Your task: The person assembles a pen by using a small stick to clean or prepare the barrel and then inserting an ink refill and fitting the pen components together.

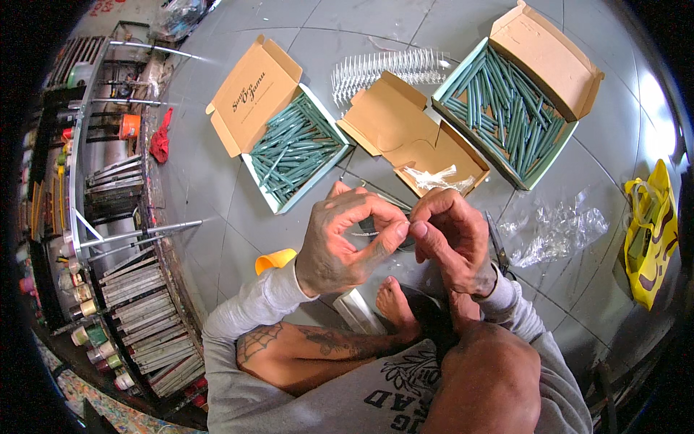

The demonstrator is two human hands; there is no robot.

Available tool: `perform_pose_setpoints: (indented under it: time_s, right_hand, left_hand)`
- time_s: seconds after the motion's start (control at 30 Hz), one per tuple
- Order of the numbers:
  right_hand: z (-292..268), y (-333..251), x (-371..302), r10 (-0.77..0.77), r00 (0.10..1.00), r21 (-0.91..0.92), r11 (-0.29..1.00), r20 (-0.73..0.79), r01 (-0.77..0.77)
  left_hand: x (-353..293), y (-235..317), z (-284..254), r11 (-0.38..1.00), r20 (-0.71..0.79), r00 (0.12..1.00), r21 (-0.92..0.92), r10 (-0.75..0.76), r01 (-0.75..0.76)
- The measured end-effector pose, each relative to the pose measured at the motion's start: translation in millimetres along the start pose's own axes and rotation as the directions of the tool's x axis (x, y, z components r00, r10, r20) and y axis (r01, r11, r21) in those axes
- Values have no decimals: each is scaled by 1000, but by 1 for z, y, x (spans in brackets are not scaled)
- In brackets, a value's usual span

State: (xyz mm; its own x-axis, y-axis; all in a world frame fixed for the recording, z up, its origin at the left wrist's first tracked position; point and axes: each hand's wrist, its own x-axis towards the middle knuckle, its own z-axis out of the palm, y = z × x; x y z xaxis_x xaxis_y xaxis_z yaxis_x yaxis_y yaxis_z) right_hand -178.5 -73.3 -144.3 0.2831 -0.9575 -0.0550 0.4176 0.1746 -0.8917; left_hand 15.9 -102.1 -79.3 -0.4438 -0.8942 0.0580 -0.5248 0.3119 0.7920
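My left hand and my right hand meet in front of me, above my bare feet. Thumb and forefinger of each are pinched together, tip close to tip. Whatever lies between them is too small to make out. A thin pale strand seems to show below the left fingers. Just beyond, a brown cardboard box lies open with white thread-like strands in its near end. Scissors with dark handles lie beside my right wrist. An orange-yellow cup is tipped near my left wrist.
Dark green sticks fill an open box at left; another open box at right holds more. White spiky pieces stand behind. Crumpled clear plastic and a yellow bag lie right. A rack lines the left.
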Motion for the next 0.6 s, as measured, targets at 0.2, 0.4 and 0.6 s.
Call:
perform_pose_setpoints:
  time_s: [0.2, 0.4, 0.6]
  right_hand:
    - [-2, 4, 7, -342, 930, -386, 847, 133, 367]
    - [-7, 3, 4, -93, 993, -289, 951, 80, 112]
    - [-4, -1, 0, -90, 993, 101, 991, 75, 82]
  left_hand:
    - [6, 7, -5, 966, 8, 983, 188, 181, -179]
    - [5, 9, -10, 997, 89, 994, 31, 63, -66]
    - [0, 8, -7, 964, 74, 982, -193, -172, 183]
